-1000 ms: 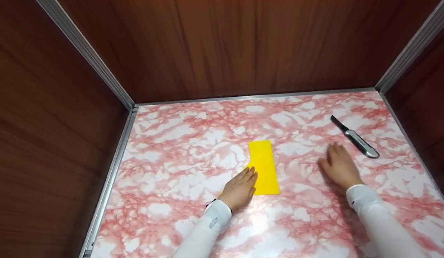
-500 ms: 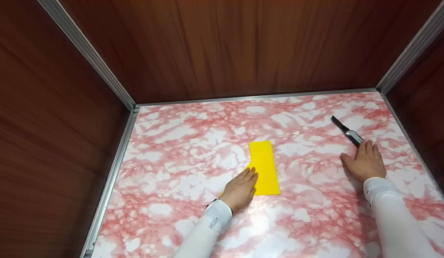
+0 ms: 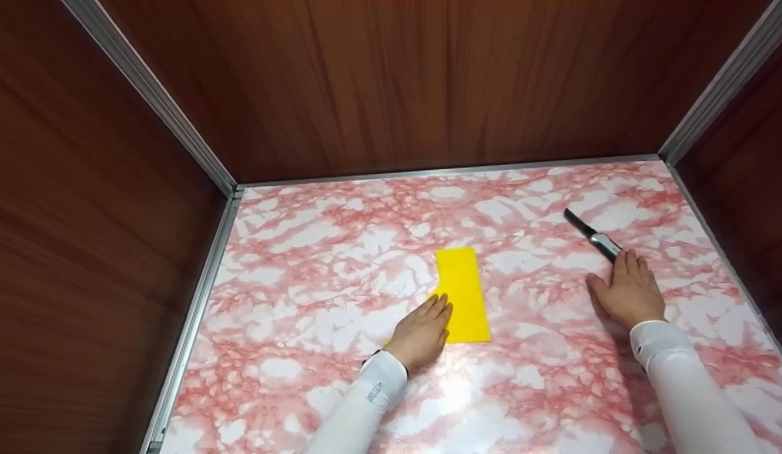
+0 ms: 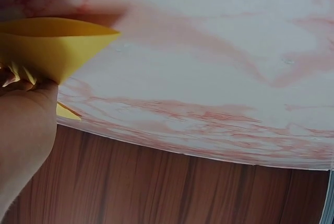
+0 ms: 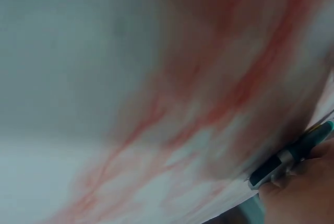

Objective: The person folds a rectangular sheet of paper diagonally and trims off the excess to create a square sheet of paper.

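A folded yellow sheet of paper [image 3: 465, 296] lies on the table. My left hand [image 3: 419, 334] rests on its left part, fingers straight and together, covering that area. The left wrist view shows the yellow paper [image 4: 57, 51] bulging in a loose fold beside the hand [image 4: 23, 125]. Further right, my right hand [image 3: 630, 293] holds a utility knife [image 3: 605, 246] by its handle, most of which is hidden under the fingers. Its dark blade end points to the back left. In the right wrist view the fingers curl at the knife handle [image 5: 308, 143].
The red and white marbled tabletop [image 3: 340, 252] is bounded by a dark wood back wall [image 3: 391, 82] and side walls, with metal strips [image 3: 198, 302] along the edges. A bright light reflection shows in front of the paper.
My right hand has moved right onto the knife handle and taken hold of it. The knife has since shifted a little left with the hand. The left hand and paper stay in place.
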{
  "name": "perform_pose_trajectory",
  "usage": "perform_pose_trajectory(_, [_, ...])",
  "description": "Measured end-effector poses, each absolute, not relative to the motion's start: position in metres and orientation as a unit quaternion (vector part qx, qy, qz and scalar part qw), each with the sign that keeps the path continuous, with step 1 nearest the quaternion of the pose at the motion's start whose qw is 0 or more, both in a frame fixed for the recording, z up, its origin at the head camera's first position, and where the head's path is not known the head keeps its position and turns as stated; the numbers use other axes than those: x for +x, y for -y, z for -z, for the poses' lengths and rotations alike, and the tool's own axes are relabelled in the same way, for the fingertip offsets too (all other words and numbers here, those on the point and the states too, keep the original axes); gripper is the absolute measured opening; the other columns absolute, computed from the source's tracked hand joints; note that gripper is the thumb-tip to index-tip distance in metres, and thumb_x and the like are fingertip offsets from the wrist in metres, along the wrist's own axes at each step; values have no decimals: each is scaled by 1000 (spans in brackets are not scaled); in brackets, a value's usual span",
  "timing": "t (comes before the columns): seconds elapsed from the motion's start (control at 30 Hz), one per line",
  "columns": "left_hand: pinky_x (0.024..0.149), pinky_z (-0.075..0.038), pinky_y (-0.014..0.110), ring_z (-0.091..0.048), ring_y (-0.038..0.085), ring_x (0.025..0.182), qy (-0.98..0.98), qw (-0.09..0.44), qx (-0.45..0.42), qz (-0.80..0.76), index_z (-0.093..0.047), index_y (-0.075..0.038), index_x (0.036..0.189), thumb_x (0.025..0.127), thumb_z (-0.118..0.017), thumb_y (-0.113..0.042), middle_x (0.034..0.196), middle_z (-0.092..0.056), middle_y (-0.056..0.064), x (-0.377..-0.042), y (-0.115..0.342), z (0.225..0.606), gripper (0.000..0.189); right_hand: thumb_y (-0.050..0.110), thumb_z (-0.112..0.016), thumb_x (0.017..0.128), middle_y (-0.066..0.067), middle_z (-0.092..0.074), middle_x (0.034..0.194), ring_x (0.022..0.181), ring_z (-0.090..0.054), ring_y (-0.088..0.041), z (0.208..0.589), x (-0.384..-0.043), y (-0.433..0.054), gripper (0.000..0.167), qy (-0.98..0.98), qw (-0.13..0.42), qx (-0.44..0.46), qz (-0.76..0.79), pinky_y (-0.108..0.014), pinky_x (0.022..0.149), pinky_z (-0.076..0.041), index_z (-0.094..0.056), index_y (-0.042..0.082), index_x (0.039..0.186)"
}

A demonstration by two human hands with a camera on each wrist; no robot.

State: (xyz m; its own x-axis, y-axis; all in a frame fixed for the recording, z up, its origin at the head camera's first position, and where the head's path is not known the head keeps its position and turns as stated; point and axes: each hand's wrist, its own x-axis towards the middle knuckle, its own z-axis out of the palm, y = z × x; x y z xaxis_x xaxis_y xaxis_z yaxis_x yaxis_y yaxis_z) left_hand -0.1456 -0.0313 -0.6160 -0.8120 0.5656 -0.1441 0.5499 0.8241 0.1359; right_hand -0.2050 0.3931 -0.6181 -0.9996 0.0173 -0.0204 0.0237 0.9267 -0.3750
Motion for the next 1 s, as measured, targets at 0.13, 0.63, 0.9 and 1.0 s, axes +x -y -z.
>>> perform_pose_trajectory(0.13, [115,-13,31,-16,21,146,-951,94,292,-44,-33,-9,152,104,-41,-34,159,-23,6,-147,32,617,54,53,-40,99,-39,-7,151,139,-3,-54,617,-197,-375,91,-981,7,-5,192,-60,111,-4,-7,-16,148])
perform_pose_trajectory(0.63, [115,-16,32,-18,23,145,-951,79,294,-59,-35,-8,151,104,-42,-32,158,-25,8,-145,32,617,53,48,-41,101,-36,-11,153,141,-8,-50,618,-157,-318,82,-981,9,-70,181,-59,111,-8,-13,-14,149])
perform_pose_trajectory(0.9, [115,-16,33,-18,23,145,-951,76,294,-60,-35,-8,151,104,-42,-32,158,-25,8,-144,32,618,53,45,-45,101,-35,-12,153,141,-10,-49,617,-138,-302,81,-981,3,-82,175,-55,112,-9,-16,-14,148])
perform_pose_trajectory(1.0, [115,-16,33,-18,23,145,-951,76,293,-64,-35,-8,151,104,-42,-32,158,-25,8,-144,32,618,53,45,-46,101,-35,-14,153,141,-12,-49,618,-131,-297,81,-981,-3,-88,174,-53,113,-9,-18,-14,148])
